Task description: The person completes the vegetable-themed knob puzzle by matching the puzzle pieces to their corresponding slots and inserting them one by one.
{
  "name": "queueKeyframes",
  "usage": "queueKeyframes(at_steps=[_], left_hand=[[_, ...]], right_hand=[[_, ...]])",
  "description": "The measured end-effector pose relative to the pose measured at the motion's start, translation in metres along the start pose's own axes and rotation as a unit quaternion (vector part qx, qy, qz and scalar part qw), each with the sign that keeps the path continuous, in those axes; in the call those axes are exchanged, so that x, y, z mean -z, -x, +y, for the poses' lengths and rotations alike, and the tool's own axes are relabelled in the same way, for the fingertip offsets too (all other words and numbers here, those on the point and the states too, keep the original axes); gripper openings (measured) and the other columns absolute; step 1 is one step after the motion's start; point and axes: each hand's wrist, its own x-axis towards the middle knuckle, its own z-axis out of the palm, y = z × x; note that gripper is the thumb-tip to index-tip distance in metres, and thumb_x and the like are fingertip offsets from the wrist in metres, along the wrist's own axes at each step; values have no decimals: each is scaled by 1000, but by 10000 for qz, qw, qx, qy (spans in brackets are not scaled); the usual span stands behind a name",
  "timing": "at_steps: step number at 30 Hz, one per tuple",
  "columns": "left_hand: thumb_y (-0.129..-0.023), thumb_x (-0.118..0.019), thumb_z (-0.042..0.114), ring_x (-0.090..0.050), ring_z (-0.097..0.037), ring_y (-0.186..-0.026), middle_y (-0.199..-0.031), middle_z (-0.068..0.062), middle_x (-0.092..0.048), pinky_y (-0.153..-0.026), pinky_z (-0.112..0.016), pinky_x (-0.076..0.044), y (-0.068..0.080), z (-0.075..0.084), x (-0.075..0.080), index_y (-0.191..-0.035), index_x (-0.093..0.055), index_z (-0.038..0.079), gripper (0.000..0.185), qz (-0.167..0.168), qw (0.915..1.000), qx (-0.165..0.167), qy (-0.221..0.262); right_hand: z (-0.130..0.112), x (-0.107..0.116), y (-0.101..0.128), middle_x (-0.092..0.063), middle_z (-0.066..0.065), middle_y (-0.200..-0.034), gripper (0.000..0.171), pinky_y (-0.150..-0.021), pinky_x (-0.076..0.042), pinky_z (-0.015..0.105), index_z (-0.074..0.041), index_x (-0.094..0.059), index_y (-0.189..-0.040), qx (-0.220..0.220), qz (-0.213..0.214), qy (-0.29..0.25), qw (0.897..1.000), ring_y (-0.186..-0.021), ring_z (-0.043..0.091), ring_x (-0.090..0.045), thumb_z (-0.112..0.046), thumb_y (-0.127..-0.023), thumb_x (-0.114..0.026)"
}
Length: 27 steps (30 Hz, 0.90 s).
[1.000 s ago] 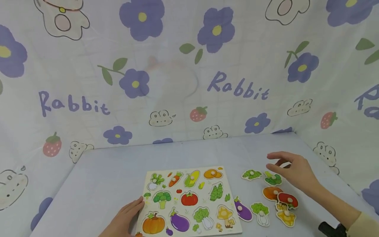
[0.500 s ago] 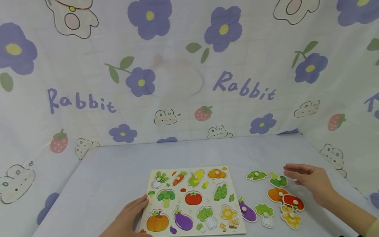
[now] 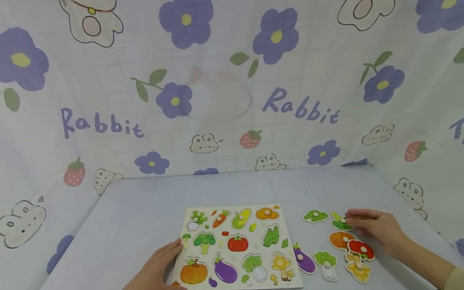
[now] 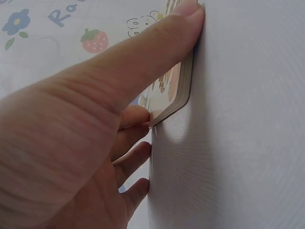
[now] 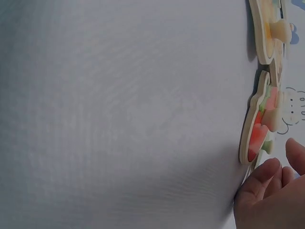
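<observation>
A wooden vegetable puzzle board (image 3: 253, 245) lies flat near the table's front edge, with several pieces seated in it. My left hand (image 3: 174, 247) rests flat on the table with its thumb along the board's left edge (image 4: 183, 90). The left wrist view shows the fingers (image 4: 138, 117) at the board's corner. Right of the board lie loose pegged pieces: a leafy green (image 3: 315, 216), a green vegetable (image 3: 338, 224), a pumpkin (image 3: 338, 239), a red mushroom (image 3: 360, 249), an eggplant (image 3: 303, 261). My right hand (image 3: 349, 217) lies low with its fingers stretched out, tips at the green vegetable piece (image 5: 259, 129).
A bok choy piece (image 3: 326, 264) and a yellow piece (image 3: 359, 270) lie at the front right. The grey tabletop (image 3: 232, 187) is walled on three sides by a hanging flower-and-rabbit print cloth (image 3: 232, 80).
My right hand has dropped and drawn back towards me, from above the pieces to the green vegetable piece. The left hand and board have stayed put.
</observation>
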Motion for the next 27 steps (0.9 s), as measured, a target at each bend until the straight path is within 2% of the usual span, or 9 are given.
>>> queueKeyframes(at_steps=[7,16,21,27], left_hand=[[-69,-82,59,-32,-43,-136,-154,-18,-34,-106,-64,-33,-1,1,-1,-146,-42,-4,107,184,9995,-209,-148],[-72,-83,56,-32,-45,-136,-153,-21,-34,-105,-66,-31,-2,3,1,-146,-41,-5,105,-47,10000,-62,54],[-72,-82,58,-33,-45,-135,-153,-21,-34,-106,-65,-32,-1,2,1,-145,-41,-5,105,-56,10000,-42,-48],[-72,-82,58,-33,-44,-135,-153,-21,-35,-106,-65,-32,-1,1,2,-145,-41,-5,105,4,9999,-72,-115]], right_hand=[[1,0,0,-74,-4,-100,42,-71,-56,26,-11,-74,-117,65,-17,235,9997,-85,12,-65,-30,-81,-84],[6,4,-10,-73,1,-102,41,-65,-55,29,-8,-75,-114,165,-223,761,9967,-80,20,-61,-25,-79,-85],[6,4,-17,-72,4,-107,43,-62,-53,29,-8,-73,-117,360,-374,1140,9921,-82,21,-59,-27,-80,-84],[4,1,-22,-71,5,-109,43,-60,-51,29,-5,-73,-117,531,-494,1241,9896,-82,22,-57,-24,-80,-83]])
